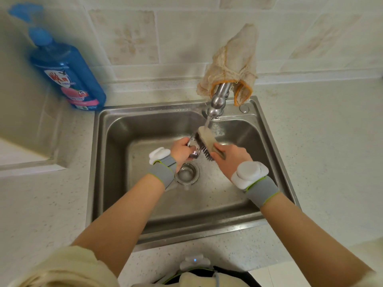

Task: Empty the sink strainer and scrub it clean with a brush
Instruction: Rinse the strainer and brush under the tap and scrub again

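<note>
Steel sink strainer [193, 144], one (head view): gripped in curled left hand [182, 151], directly above drain [187, 172] of one sink [99, 162]. One brush [207, 140], gripped by right hand [232, 156], bristles touching strainer, under faucet [218, 98] stream. Beyond grips: one blue bottle [68, 71] at left, one cloth [230, 63] on faucet.

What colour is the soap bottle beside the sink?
Blue, with a pink and white label; the soap bottle shows in the head view.

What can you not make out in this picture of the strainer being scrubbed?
Head view:
1. Strainer: mostly covered by the left hand and the brush; any dirt left cannot be told.
2. Brush handle: hidden inside the right hand.
3. Blue bottle label: blurred, unreadable.
4. Faucet top: covered by the cloth.
</note>
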`<state>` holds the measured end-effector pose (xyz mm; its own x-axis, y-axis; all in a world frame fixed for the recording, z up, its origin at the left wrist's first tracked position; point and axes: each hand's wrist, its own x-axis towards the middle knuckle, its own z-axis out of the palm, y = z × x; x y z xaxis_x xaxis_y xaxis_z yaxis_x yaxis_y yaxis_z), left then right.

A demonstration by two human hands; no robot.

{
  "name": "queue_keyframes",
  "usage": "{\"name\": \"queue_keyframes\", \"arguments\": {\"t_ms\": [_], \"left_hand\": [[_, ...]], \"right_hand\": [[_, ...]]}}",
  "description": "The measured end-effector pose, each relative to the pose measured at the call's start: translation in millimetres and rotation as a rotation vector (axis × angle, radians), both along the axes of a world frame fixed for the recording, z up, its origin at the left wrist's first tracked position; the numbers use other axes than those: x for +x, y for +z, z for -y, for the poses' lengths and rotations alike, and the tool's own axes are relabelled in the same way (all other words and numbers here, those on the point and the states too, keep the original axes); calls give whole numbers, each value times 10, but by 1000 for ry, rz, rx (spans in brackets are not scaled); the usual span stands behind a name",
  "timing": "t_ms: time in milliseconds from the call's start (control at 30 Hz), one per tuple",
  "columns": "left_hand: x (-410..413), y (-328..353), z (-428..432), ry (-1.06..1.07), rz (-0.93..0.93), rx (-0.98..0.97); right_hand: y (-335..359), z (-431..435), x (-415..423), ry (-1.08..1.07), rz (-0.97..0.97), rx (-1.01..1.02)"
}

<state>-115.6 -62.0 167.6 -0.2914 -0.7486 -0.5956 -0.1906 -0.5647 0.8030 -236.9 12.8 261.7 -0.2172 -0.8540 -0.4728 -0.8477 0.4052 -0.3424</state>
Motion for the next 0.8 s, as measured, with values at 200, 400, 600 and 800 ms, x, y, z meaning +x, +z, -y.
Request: {"name": "queue_keyframes", "arguments": {"t_ms": [200, 400, 600, 800], "left_hand": [[35, -17, -50, 24, -95, 11], [128, -52, 28, -94, 63, -186], [103, -27, 14, -168, 165, -273], [52, -6, 13, -152, 144, -236]], "right_hand": [[-15, 16, -40, -57, 14, -13], [-28, -13, 12, -45, 52, -5], [-6, -80, 33, -17, 65, 1], [11, -92, 7, -39, 69, 8]]}}
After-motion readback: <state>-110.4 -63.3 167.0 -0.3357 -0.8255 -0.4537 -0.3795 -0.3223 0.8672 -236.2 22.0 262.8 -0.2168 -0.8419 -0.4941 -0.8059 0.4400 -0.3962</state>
